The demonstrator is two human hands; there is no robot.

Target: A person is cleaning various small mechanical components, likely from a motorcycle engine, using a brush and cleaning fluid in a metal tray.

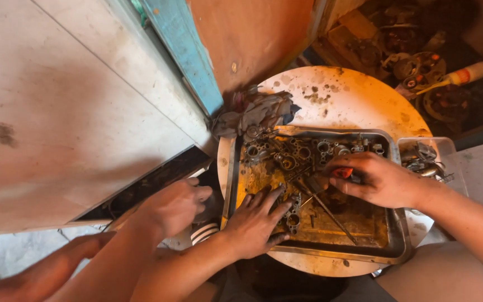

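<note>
1. Screwdriver [331,218] with a red handle sat clenched in my right hand [375,180]; its thin shaft seemed to slant across the metal tray [398,246], tip toward the near right corner
2. My left hand [258,221] lay released, fingers spread flat on the small metal parts [293,217], just left of that shaft and nearer them
3. Another person's hand [174,207] rested off the tray, left of the round worktop [353,95]

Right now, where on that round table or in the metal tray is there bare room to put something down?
Free: the stained round white tabletop behind the rectangular metal tray, and the tray's near-right floor. Crowded: the tray's far end with grey metal parts, and its middle, under the left hand and right hand.
</note>
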